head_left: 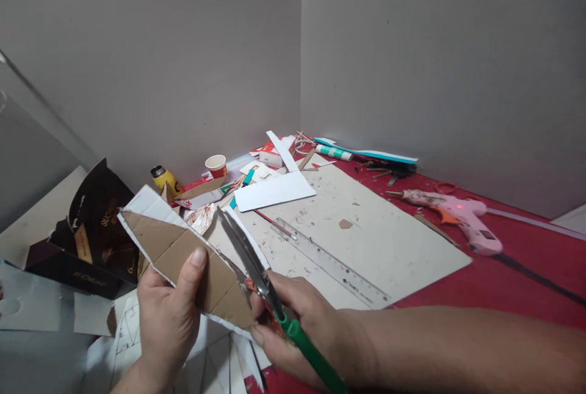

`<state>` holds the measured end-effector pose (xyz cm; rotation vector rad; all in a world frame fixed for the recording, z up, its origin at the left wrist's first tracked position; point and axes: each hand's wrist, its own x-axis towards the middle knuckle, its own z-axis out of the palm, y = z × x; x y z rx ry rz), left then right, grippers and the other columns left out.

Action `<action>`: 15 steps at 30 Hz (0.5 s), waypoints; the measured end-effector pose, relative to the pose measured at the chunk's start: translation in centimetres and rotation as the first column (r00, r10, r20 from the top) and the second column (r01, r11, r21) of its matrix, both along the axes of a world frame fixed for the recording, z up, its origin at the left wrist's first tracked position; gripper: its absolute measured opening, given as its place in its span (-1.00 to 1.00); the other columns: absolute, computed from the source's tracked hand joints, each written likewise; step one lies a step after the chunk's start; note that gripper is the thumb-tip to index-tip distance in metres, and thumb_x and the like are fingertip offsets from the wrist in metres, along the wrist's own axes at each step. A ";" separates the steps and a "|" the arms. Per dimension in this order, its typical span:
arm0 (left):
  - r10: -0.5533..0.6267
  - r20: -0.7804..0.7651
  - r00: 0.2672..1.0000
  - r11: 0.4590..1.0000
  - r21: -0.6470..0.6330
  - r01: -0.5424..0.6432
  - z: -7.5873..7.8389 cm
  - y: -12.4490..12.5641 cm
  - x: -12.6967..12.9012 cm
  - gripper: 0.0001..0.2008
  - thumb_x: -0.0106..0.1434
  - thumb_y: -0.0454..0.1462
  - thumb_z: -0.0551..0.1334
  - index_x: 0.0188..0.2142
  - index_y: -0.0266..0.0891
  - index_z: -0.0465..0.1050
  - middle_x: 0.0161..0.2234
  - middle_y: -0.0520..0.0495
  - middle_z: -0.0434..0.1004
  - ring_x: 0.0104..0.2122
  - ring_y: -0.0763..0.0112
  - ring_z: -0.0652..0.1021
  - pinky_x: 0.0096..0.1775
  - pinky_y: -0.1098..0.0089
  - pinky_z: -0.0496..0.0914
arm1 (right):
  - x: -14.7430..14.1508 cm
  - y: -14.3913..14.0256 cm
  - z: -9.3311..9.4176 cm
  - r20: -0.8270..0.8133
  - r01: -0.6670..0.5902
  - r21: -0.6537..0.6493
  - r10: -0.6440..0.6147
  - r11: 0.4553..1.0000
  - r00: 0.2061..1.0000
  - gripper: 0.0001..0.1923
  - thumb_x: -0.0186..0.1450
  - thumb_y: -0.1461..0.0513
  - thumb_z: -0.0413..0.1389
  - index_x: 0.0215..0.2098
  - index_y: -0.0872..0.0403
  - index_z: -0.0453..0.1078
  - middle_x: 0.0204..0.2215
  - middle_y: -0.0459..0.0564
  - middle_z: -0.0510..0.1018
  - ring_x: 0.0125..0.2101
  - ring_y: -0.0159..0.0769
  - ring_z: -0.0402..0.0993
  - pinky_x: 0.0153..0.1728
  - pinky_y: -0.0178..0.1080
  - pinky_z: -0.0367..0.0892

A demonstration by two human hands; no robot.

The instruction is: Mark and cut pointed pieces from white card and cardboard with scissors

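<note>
My left hand point(169, 315) pinches a brown cardboard piece point(158, 238) with its thumb flat on top. The cardboard has white edges and several crease lines, and it is tilted up over the table's left part. Green-handled scissors point(247, 254) are in my right hand point(314, 330), their blades pointing up and away beside the cardboard's right edge. Those blades look nearly closed. The fingertips of my right hand also touch the cardboard's lower right corner. Part of the scissors' handle is hidden by my fingers.
A clear ruler point(329, 263) lies on a white board point(412, 266) littered with scraps. To the right is a pink glue gun point(462, 217) with its cord. A black box point(98, 241), yellow bottle point(165, 180) and red paper cup point(217, 166) stand at the left.
</note>
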<state>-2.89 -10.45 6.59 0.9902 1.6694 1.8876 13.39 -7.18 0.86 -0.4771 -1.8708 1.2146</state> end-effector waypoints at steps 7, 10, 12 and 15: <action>-0.029 0.045 0.999 0.993 0.117 0.023 1.2 0.1 -1.1 -0.68 0.10 -0.19 0.45 -0.13 -0.15 0.59 -0.21 0.01 0.69 -0.18 0.25 0.63 -0.11 0.37 0.50 | 0.8 1.3 0.8 -0.031 -0.073 -0.115 0.070 0.991 0.997 -0.80 0.25 0.12 0.11 -0.34 0.02 0.18 -0.57 -0.21 0.26 -0.59 -0.42 0.17 -0.54 -0.31 0.20; -0.053 0.100 0.994 0.983 0.180 0.034 2.2 -0.1 -1.1 -0.67 0.10 -0.22 0.45 -0.10 -0.10 0.58 -0.23 0.06 0.70 -0.23 0.34 0.65 -0.18 0.47 0.51 | 1.0 1.8 1.5 0.090 -0.092 -0.080 0.099 0.993 0.991 -0.74 0.25 0.05 0.09 -0.37 0.01 0.13 -0.63 -0.26 0.18 -0.61 -0.43 0.07 -0.57 -0.31 0.11; -0.054 0.108 0.993 0.979 0.199 0.031 2.6 -0.2 -1.1 -0.64 0.11 -0.23 0.45 -0.08 -0.07 0.57 -0.23 0.09 0.70 -0.24 0.39 0.65 -0.21 0.54 0.49 | 0.9 1.8 1.8 0.154 -0.138 -0.066 0.147 0.988 0.977 -0.71 0.23 0.02 0.10 -0.36 0.01 0.13 -0.63 -0.24 0.24 -0.62 -0.41 0.10 -0.57 -0.30 0.12; -0.047 0.090 0.995 0.979 0.202 0.028 2.9 -0.3 -1.1 -0.61 0.11 -0.20 0.44 -0.04 -0.04 0.54 -0.19 0.08 0.70 -0.21 0.35 0.66 -0.20 0.51 0.50 | 0.8 1.6 2.0 0.180 -0.185 -0.043 0.190 0.982 0.965 -0.68 0.21 0.00 0.12 -0.32 0.01 0.15 -0.62 -0.19 0.33 -0.63 -0.39 0.14 -0.58 -0.29 0.12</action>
